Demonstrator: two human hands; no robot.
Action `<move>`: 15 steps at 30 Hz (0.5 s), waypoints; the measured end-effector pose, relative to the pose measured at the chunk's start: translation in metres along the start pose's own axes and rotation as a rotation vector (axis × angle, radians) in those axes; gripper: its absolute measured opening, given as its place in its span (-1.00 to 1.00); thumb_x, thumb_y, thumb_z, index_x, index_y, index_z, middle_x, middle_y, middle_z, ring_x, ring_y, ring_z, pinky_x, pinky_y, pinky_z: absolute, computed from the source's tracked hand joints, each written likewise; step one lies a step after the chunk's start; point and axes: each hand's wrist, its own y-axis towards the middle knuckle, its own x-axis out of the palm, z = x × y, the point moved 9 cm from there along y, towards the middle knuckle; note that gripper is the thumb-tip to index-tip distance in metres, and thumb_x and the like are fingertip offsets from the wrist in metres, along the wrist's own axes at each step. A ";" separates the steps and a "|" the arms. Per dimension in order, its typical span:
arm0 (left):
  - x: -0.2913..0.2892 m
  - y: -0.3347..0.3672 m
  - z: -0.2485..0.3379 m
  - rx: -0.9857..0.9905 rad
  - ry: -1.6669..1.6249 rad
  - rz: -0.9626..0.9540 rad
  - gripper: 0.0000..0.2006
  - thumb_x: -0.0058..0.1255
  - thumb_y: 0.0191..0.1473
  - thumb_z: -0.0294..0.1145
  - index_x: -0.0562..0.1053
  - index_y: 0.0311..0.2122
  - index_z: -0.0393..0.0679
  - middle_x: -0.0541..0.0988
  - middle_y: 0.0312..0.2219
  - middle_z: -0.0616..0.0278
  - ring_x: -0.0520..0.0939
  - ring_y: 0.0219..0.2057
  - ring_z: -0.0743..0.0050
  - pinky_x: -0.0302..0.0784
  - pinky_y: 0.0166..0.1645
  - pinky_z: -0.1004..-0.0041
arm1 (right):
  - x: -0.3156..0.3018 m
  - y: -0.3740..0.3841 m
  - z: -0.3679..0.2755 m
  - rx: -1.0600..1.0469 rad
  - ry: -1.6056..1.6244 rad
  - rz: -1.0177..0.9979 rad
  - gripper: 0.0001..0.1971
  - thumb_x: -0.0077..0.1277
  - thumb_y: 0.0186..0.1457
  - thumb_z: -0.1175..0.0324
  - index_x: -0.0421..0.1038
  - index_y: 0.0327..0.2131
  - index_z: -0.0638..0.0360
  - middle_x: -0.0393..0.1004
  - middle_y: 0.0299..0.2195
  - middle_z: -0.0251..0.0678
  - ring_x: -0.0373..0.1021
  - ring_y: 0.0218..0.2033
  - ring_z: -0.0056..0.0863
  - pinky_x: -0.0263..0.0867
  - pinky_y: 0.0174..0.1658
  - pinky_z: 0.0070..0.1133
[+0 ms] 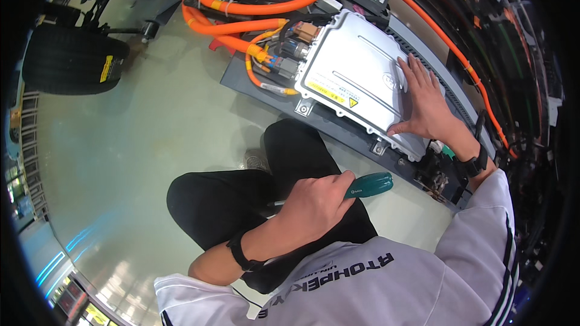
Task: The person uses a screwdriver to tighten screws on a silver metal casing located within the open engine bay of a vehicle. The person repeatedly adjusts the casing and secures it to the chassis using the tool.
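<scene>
A: What is standing at the far left?

B: A black tyre [72, 60] is standing on the pale green floor [151, 133], well apart from the hands.

A: And next along?

B: Thick orange cables [260, 8] are bending toward the connectors [292, 54] at the left end of the silver casing [371, 66], which is lying on a dark grey plate [254, 92] in front of the person's knees. Those cables are looking stiff; if the casing were shifted, they could be straining the connectors.

A: Is the casing carrying any warning?

B: Yes, a yellow warning label [329, 95] is showing near its lower left edge. Whether the unit is live, nobody can tell from here; if it were, bare skin near the connectors would be running a risk of shock.

A: What is the left hand [317, 205] doing?

B: Its fingers are closing round a green-handled tool [370, 185], above the person's lap. The tip is hard to make out; with a loose grip, the tool could be dropping to the floor or jabbing a leg.

A: And farthest right?

B: The right hand [426, 102] is resting on the casing's right end, its fingers spreading wide and gripping nothing. The cover is looking smooth, so a hard sideways push could be making the palm slip.
</scene>
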 end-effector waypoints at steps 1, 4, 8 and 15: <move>0.000 -0.008 0.000 -0.001 0.000 0.021 -0.83 0.10 0.04 -0.44 0.40 -0.26 -0.20 0.55 -0.52 0.01 0.58 -0.48 -0.07 0.47 -0.43 0.18 | 0.000 0.000 -0.003 -0.015 -0.012 0.013 0.49 0.45 -0.63 -0.27 -0.24 0.37 0.04 -0.20 0.35 0.18 -0.21 0.38 0.07 -0.22 0.36 -0.01; 0.002 -0.017 -0.001 0.005 0.020 0.074 -0.81 0.10 0.04 -0.45 0.39 -0.23 -0.21 0.54 -0.52 0.03 0.58 -0.48 -0.09 0.48 -0.43 0.16 | -0.002 0.001 -0.014 -0.084 -0.045 0.066 0.50 0.44 -0.64 -0.30 -0.24 0.37 0.06 -0.20 0.35 0.18 -0.21 0.38 0.09 -0.23 0.36 0.00; 0.009 -0.023 -0.003 -0.044 0.045 0.131 -0.82 0.09 0.07 -0.42 0.37 -0.25 -0.20 0.55 -0.52 0.03 0.58 -0.48 -0.10 0.48 -0.42 0.14 | 0.002 -0.004 -0.022 -0.134 -0.076 0.054 0.48 0.43 -0.62 -0.31 -0.23 0.37 0.05 -0.20 0.35 0.16 -0.21 0.38 0.10 -0.24 0.36 0.01; 0.025 -0.017 0.005 -0.077 0.062 0.170 -0.83 0.08 0.08 -0.40 0.37 -0.26 -0.19 0.55 -0.50 0.04 0.60 -0.46 -0.08 0.50 -0.40 0.14 | 0.005 -0.009 -0.033 -0.213 -0.092 0.115 0.31 0.43 -0.47 -0.15 -0.13 0.35 -0.01 -0.17 0.37 0.04 -0.18 0.38 0.05 -0.24 0.36 0.01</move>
